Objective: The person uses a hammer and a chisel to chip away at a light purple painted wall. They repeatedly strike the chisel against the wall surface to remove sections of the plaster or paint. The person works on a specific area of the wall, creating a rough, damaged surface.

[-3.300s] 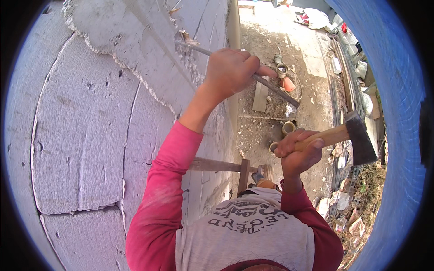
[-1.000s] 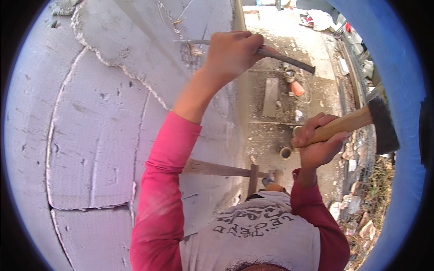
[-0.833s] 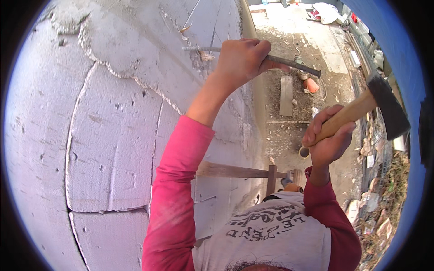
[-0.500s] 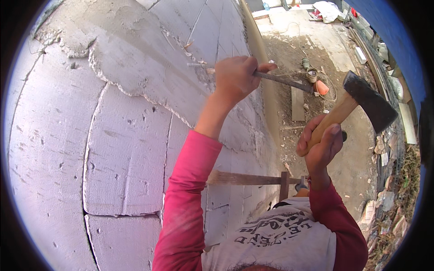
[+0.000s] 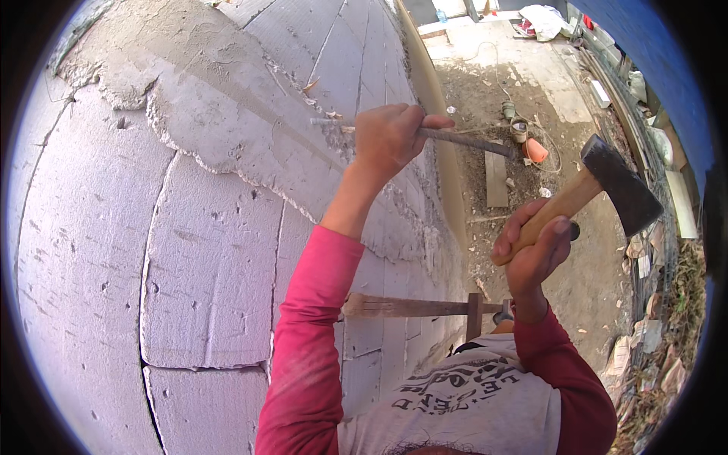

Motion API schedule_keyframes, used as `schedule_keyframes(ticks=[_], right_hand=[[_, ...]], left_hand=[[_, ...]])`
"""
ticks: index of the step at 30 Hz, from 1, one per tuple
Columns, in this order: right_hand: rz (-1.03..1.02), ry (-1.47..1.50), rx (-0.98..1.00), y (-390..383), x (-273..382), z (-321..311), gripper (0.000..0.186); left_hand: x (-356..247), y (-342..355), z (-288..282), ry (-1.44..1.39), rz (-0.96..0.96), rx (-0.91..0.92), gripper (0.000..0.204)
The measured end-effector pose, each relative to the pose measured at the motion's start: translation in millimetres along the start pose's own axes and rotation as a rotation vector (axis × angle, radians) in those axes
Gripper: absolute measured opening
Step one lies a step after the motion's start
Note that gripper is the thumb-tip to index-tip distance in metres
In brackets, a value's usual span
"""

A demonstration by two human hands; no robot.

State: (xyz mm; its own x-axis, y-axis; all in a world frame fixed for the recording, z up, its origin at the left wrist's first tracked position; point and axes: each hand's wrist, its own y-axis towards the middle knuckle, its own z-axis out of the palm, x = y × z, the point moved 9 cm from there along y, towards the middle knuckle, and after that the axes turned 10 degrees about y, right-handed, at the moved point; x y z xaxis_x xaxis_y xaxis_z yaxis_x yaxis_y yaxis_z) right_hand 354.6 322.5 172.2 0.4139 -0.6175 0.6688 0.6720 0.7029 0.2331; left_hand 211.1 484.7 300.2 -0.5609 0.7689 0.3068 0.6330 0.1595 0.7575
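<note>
My left hand (image 5: 388, 144) is closed around a long metal rod (image 5: 470, 142), gripping it near the middle. The rod's pale left end reaches the rough mortar edge on the wall, and its dark right end points out over the ground. My right hand (image 5: 533, 246) is wrapped round the wooden handle of a hatchet (image 5: 622, 186). Its dark, broad head is raised to the right of the rod's free end, apart from it. Grey mortar (image 5: 227, 106) coats the upper part of the block wall (image 5: 212, 265), with a ragged lower border beside my left hand.
A wooden beam (image 5: 409, 305) with a crosspiece juts from the wall below my arms. Far below on the ground lie an orange container (image 5: 535, 150), buckets (image 5: 519, 130), a plank (image 5: 497, 180) and a cord. Rubble and boards line the right side.
The hatchet head has come down slightly, and my left hand with the rod sits slightly lower and further left. Both grips are unchanged.
</note>
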Motion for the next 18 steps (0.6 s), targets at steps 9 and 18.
schedule_keyframes(ticks=[9,18], right_hand=[[-0.046,0.115,0.039,-7.8,-15.7,-4.8,0.059],[-0.068,-0.054,0.159,-2.1,-1.4,-2.4,0.053]], left_hand=[[0.4,2.0,-3.8,-0.042,0.020,-0.043,0.031],[6.7,-10.4,-7.1,0.022,-0.012,-0.132,0.039]])
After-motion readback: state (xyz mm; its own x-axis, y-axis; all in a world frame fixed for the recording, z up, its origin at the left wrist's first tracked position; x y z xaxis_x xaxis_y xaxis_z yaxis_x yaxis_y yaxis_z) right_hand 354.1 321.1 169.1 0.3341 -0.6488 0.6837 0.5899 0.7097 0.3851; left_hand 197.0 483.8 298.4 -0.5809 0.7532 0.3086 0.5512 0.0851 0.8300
